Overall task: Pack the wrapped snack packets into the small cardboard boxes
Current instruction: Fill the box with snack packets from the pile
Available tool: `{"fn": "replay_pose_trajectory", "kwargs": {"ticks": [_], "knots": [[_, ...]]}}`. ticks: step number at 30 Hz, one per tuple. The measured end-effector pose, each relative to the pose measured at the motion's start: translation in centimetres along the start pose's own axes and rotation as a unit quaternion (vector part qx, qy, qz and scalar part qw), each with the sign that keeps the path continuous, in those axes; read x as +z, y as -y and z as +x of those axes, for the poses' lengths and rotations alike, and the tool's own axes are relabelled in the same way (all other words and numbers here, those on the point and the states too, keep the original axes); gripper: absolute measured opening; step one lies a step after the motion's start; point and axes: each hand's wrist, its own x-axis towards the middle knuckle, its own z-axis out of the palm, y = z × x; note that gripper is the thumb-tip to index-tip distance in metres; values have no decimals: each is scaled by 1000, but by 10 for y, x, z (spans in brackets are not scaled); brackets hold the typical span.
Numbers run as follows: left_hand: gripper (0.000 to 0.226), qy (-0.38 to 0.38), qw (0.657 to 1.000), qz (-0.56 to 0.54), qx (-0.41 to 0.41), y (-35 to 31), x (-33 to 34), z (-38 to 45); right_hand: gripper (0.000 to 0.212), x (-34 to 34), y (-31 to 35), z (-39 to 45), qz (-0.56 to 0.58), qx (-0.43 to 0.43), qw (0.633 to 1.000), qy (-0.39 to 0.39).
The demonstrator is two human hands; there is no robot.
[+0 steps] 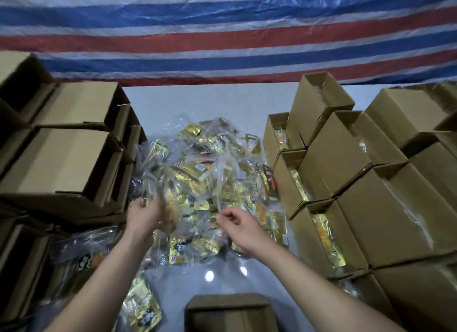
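A heap of gold and clear wrapped snack packets (205,168) lies on the pale table (197,102) in front of me. My left hand (146,214) reaches into the heap's near left edge and grips a blurred clear packet (153,183). My right hand (238,228) hovers over the heap's near right side, its fingers curled and pinching the edge of a clear wrapper (220,208). An open small cardboard box (230,312) stands at the bottom centre, close to me.
Empty cardboard boxes (66,144) are stacked on the left. Boxes with packets inside (326,237) are stacked on the right. More loose packets (141,304) lie at the near left. A red, white and blue striped tarp (222,35) hangs behind the table.
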Motion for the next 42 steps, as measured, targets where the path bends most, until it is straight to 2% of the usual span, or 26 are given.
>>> {"fn": "replay_pose_trajectory", "kwargs": {"ticks": [1, 3, 4, 5, 8, 10, 11, 14, 18, 22, 24, 25, 26, 27, 29, 32, 33, 36, 38, 40, 42], "knots": [[6, 28, 999, -14, 15, -5, 3, -21, 39, 4, 12, 1, 32, 0, 999, 15], [15, 79, 995, -33, 48, -13, 11, -59, 85, 19, 35, 4, 109, 16, 993, 50], [20, 106, 992, -38, 61, -16, 20, -75, 96, 25, 42, 7, 148, 29, 987, 50], [21, 126, 989, -38, 71, -19, 27, -91, 96, 30, 47, 9, 184, 34, 982, 39], [26, 148, 984, -36, 93, -21, 41, -126, 56, 37, 56, 10, 250, 40, 966, -57], [28, 147, 983, -35, 100, -24, 41, -138, 56, 31, 46, 8, 266, 72, 954, -123], [27, 145, 983, -32, 104, -27, 39, -143, 59, 27, 39, 4, 272, 86, 950, -130], [19, 172, 978, -48, 111, -32, 35, -151, 78, 15, 20, -10, 304, 105, 945, -65], [22, 216, 967, -67, 115, -36, 36, -164, 71, 10, 17, -26, 456, 23, 890, 25], [29, 187, 966, -63, 170, -40, 39, -167, 72, 4, 21, -39, 510, -8, 857, 80], [30, 155, 970, -36, 183, -40, 37, -164, 75, -2, 24, -43, 499, -16, 861, 96], [14, 147, 971, -23, 188, -40, 37, -163, 78, -5, 27, -46, 502, -21, 858, 103], [13, 140, 969, -7, 205, -39, 36, -163, 80, -7, 31, -48, 509, -30, 853, 116], [30, 132, 965, 12, 225, -38, 37, -165, 81, -8, 36, -51, 511, -40, 849, 126], [42, 100, 960, 48, 257, -34, 39, -165, 82, -10, 43, -55, 506, -51, 852, 126], [28, 70, 957, 106, 263, -30, 45, -162, 73, -13, 47, -59, 496, -65, 855, 136], [29, 82, 960, 108, 243, -30, 46, -162, 70, -14, 49, -61, 491, -68, 857, 145], [58, 124, 965, 63, 225, -28, 44, -165, 65, -19, 50, -65, 454, -75, 878, 128], [63, 159, 963, 49, 214, -30, 37, -161, 61, -27, 47, -67, 419, -80, 898, 112], [61, 205, 955, 72, 203, -27, 22, -151, 58, -38, 39, -73, 388, -79, 910, 120], [47, 249, 942, 118, 192, -11, 2, -139, 52, -49, 30, -82, 347, -80, 924, 141]]}}
